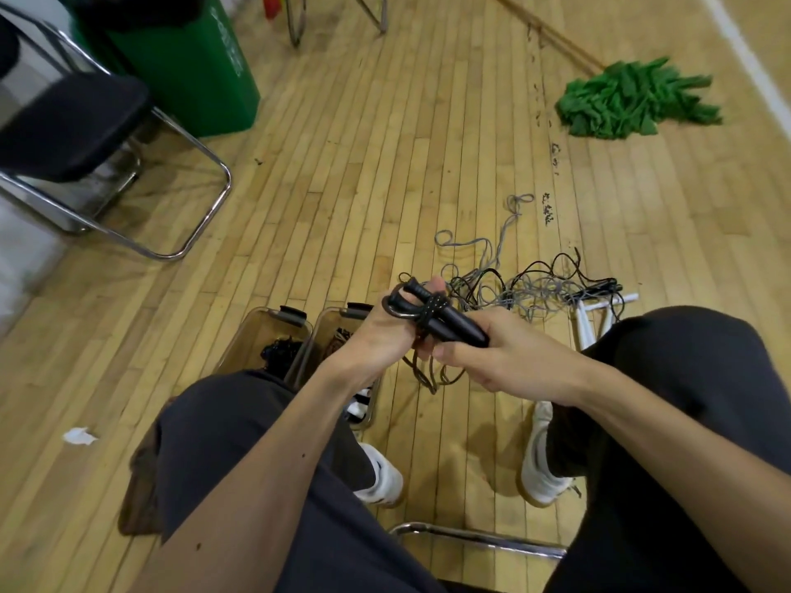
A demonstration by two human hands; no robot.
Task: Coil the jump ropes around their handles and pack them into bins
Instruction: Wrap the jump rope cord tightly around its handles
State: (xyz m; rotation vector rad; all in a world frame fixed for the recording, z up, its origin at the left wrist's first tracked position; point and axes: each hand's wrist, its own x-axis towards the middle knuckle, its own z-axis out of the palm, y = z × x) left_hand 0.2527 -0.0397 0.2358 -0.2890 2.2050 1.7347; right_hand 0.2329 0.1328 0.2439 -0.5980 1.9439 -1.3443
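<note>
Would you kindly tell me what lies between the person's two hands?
In the head view, black handles bound with rope coils, gripped by the left hand and right hand.

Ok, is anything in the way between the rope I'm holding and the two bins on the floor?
Nothing visible blocks it. The jump rope, held in the left hand and right hand, is just right of the two open bins. Your left knee covers their near ends, and the rope's loose tail hangs uncoiled.
</note>
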